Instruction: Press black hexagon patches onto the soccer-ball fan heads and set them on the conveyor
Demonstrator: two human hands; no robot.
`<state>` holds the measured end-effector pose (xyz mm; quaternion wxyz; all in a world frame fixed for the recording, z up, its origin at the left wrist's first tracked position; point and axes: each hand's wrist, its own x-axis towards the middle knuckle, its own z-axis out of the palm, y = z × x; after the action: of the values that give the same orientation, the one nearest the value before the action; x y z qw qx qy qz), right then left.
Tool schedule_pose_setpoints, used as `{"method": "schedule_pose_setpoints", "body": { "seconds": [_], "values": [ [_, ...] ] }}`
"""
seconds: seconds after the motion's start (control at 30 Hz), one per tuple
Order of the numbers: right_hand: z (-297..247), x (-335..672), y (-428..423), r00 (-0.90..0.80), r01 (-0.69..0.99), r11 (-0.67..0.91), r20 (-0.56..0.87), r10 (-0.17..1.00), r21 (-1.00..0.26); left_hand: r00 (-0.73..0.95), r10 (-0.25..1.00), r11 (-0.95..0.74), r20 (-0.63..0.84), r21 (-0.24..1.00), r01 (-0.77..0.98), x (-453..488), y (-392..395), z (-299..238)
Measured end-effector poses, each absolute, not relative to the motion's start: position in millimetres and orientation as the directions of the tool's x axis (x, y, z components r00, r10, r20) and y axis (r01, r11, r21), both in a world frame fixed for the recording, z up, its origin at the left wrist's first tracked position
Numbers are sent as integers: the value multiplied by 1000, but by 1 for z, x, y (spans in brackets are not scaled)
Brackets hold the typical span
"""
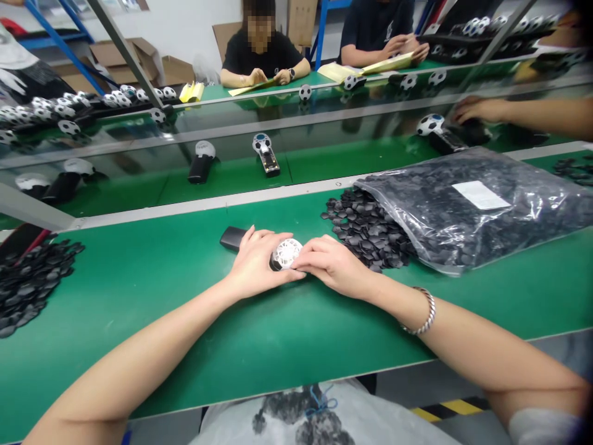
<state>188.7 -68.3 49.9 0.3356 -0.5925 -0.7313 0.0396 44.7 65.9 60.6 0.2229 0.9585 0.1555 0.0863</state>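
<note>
A heap of small black plastic pieces (32, 278) lies far left. The left hand (254, 262) grips a black handheld fan with white round head (286, 253); the right hand (331, 266) pinches its head. A clear plastic bag (482, 210) lies right.

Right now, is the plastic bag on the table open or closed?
Open. The bag lies on its side on the green table, and small black pieces have spilled out of its left end.
</note>
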Motion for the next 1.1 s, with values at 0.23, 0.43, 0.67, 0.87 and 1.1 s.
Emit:
{"method": "schedule_pose_setpoints", "body": {
  "seconds": [0.23,0.43,0.67,0.87,1.1],
  "values": [
    [45,191,-61,126,718,212,423,897,-663,938,327,-866,115,435,248,44,67,58],
    [42,190,-59,116,657,187,343,932,-730,944,311,-855,111,466,227,44,66,61],
    [43,191,-60,120,575,196,319,940,-794,934,330,-858,136,457,237,43,65,60],
    [42,190,-59,151,584,174,317,936,-793,925,351,-858,148,446,254,46,62,59],
    [41,194,-59,122,546,208,322,939,-812,926,347,-847,147,473,243,44,60,62]
  ]
}}
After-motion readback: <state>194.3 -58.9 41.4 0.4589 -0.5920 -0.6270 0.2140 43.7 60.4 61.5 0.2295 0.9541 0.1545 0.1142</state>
